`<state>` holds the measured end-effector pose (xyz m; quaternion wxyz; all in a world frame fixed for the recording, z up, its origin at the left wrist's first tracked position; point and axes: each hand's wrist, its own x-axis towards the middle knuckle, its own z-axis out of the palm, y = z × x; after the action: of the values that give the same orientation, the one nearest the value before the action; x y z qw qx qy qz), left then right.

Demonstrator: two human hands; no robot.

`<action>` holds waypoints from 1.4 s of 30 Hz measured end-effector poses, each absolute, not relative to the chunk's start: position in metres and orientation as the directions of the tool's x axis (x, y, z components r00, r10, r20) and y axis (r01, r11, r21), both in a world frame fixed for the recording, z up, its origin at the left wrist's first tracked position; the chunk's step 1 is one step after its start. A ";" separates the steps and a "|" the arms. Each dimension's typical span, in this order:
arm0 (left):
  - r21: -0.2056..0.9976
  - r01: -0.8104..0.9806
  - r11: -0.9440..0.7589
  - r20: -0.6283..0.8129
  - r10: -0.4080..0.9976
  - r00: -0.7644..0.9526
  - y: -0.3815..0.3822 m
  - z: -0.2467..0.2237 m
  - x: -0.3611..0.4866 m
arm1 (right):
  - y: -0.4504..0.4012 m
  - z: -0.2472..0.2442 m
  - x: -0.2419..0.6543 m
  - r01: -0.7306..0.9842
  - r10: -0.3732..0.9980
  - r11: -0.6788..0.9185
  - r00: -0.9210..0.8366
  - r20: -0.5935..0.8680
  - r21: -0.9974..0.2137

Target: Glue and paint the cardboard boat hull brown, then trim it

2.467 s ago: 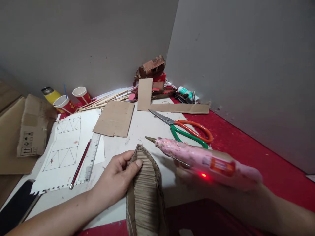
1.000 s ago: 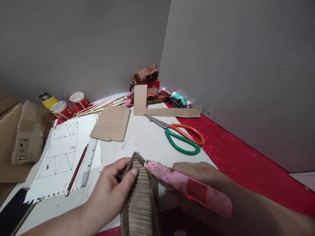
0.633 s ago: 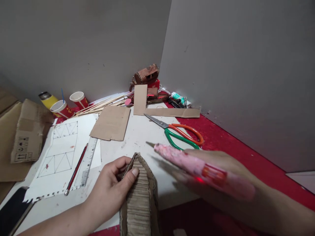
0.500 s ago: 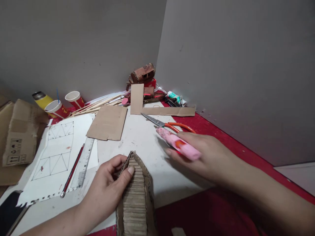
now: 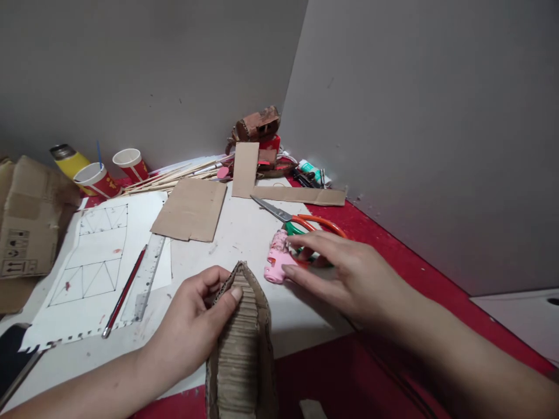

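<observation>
At lower centre, the left hand pinches a corrugated cardboard form (likely light, crushable) by its sturdier-looking tip; the right hand's grip is spread beside a pink glue gun.

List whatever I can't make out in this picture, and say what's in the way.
- Near end of the ridged cardboard piece: head view, cut off by the bottom edge.
- Left hand fingertips: head view, behind that cardboard.
- Part of the scissors' green handle: head view, behind the right hand and pink tool.
- Small marks on the drawing: head view, too small.
</observation>
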<state>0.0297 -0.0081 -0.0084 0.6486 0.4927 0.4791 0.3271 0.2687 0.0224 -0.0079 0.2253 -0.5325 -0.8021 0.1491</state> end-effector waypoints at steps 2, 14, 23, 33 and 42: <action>0.954 0.050 0.295 -0.294 0.893 0.340 -0.009 -0.006 0.032 | 0.013 -0.009 0.255 0.602 0.934 0.329 -0.321 0.156 -0.728; 0.949 0.225 0.220 -0.286 0.901 0.326 -0.012 0.003 0.038 | -0.003 -0.018 0.209 0.456 0.966 0.219 -0.228 0.125 -0.863; 0.942 0.280 0.183 -0.276 0.898 0.342 -0.014 0.001 0.038 | -0.007 -0.021 0.211 0.395 0.915 0.397 -0.246 0.321 -0.828; 0.944 0.237 0.232 -0.305 0.886 0.350 -0.016 0.003 0.039 | -0.005 -0.018 0.214 0.316 0.931 0.312 -0.292 0.221 -0.896; 0.948 0.292 0.127 -0.234 0.900 0.368 -0.016 0.002 0.035 | -0.005 -0.011 0.216 0.284 0.943 0.250 -0.289 0.166 -0.926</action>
<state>0.0351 -0.0157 0.0019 0.5654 0.6037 0.4936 0.2687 0.2165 -0.0049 -0.0113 0.3939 -0.4474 -0.6856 0.4180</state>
